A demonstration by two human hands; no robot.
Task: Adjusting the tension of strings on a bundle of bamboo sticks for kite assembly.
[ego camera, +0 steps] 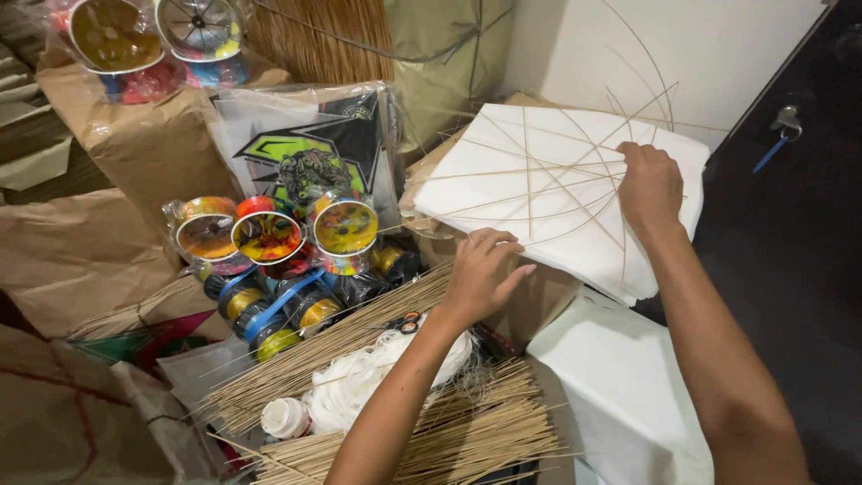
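A: What are the hands on?

B: A stack of white paper point(575, 211). It lies on top of a brown box point(530, 301), near the white wall. Thin sticks point(557, 180) lie crossed and bent on the paper.

A: What is the right hand doing?

B: The right hand point(648, 184) is at the far side of the paper. Its fingers are curled down on the sticks there. I cannot tell if they pinch one.

A: And the left hand?

B: The left hand point(480, 269) rests at the near edge of the paper, on the box. Its fingers are bent and a little spread. It holds nothing that I can see.

A: What is under the left arm?

B: A pile of straight sticks point(359, 346), a heap of white string point(359, 382) and small scissors point(406, 321). A white bottle point(285, 418) lies beside the string.

A: And to the left?

B: Bright spools point(268, 235) in clear bags. Behind them stands a black and green kite point(310, 148) in a clear bag. Brown paper point(81, 251) lies all around.
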